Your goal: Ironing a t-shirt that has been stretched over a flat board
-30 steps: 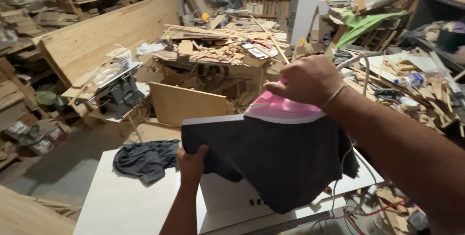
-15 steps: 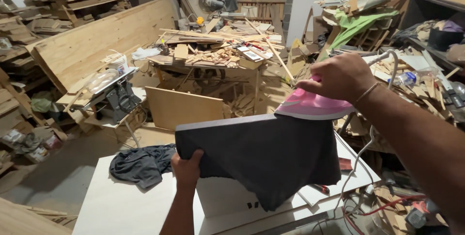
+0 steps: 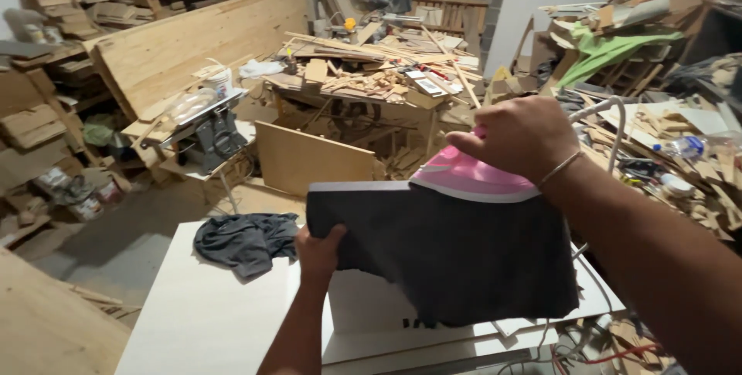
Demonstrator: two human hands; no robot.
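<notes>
My left hand (image 3: 318,250) grips the lower left edge of a dark cloth (image 3: 440,251) stretched over a flat board, held up above a white table (image 3: 209,313). My right hand (image 3: 516,137) holds a pink and white iron (image 3: 471,178) pressed on the top right of the cloth. A white cord (image 3: 610,112) loops behind my right wrist. A crumpled dark grey garment (image 3: 243,240) lies on the table to the left of my left hand.
A cluttered wood workshop surrounds me: a plywood sheet (image 3: 309,158) leans ahead, a table saw (image 3: 205,131) stands at left, a workbench (image 3: 363,81) piled with offcuts is beyond. Scrap wood and a plastic bottle (image 3: 684,147) lie at right.
The cloth-covered board and iron have shifted slightly to the right and up in view. My left hand keeps hold of the cloth's lower edge.
</notes>
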